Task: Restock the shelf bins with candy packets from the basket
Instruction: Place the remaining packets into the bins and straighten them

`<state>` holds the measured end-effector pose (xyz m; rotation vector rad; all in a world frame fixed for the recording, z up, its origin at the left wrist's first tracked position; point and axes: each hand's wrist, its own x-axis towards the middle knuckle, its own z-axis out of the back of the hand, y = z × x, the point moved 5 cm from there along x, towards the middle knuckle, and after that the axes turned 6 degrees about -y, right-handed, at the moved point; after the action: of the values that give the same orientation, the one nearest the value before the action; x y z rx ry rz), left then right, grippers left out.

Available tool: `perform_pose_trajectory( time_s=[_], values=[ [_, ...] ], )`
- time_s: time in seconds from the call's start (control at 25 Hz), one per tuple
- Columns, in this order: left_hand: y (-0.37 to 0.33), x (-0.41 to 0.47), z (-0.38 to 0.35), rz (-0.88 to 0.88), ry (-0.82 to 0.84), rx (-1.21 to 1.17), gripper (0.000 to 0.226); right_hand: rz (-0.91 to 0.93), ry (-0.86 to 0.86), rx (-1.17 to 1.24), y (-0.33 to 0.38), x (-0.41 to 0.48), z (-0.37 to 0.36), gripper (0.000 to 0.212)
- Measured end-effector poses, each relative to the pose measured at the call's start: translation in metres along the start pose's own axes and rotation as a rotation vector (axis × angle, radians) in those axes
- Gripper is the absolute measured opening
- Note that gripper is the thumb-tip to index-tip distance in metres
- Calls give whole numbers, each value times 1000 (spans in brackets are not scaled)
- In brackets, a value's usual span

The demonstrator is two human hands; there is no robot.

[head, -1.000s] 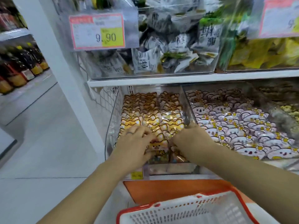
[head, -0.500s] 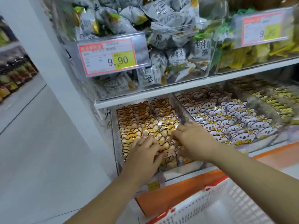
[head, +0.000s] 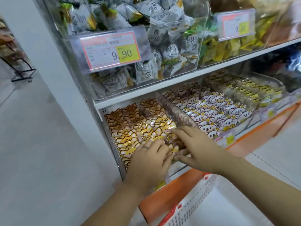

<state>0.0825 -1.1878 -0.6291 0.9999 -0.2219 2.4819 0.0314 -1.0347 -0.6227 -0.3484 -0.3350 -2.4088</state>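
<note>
- Your left hand (head: pixel 147 162) lies palm-down on the front rows of the yellow candy packets (head: pixel 143 132), fingers curled onto them; whether it pinches one you cannot tell; a ring (head: pixel 146 146) shows on one finger.
- Your right hand (head: pixel 193 149) rests at the bin's front right corner, fingers spread and loose on the packets, nothing clearly grasped.
- The yellow packets stand on edge in overlapping rows, faces turned to you; the rows run front to back, angling up and right in view.
- These packets fill the leftmost clear bin (head: pixel 112 144) on the lower shelf; its neighbour holds pink-white packets (head: pixel 210 110) in the same kind of rows; a further bin holds yellow-dotted packets (head: pixel 254 92).
- Upper shelf: a bin of loose grey-white packets (head: pixel 162 53) behind a price tag (head: pixel 110 50) reading 9.90; beside it a bin of yellow-green packets (head: pixel 228 48).
- The white basket (head: pixel 200 207) with red rim sits below your right forearm, against the orange shelf base (head: pixel 172 191); its contents are not discernible.
- Left of the shelf post the floor (head: pixel 40 152) is open; the upper shelf edge (head: pixel 179 80) overhangs the back rows.
</note>
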Motion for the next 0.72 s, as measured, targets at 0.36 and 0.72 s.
perform_pose_trajectory(
  time_s=[0.36,0.72],
  values=[
    [1,-1,-2,-4,21,-74,18,79,60,-217,7,2,-7,85],
    [0,0,-3,34,49,-110,13,-46,50,-30,20,2,10,62]
  ],
)
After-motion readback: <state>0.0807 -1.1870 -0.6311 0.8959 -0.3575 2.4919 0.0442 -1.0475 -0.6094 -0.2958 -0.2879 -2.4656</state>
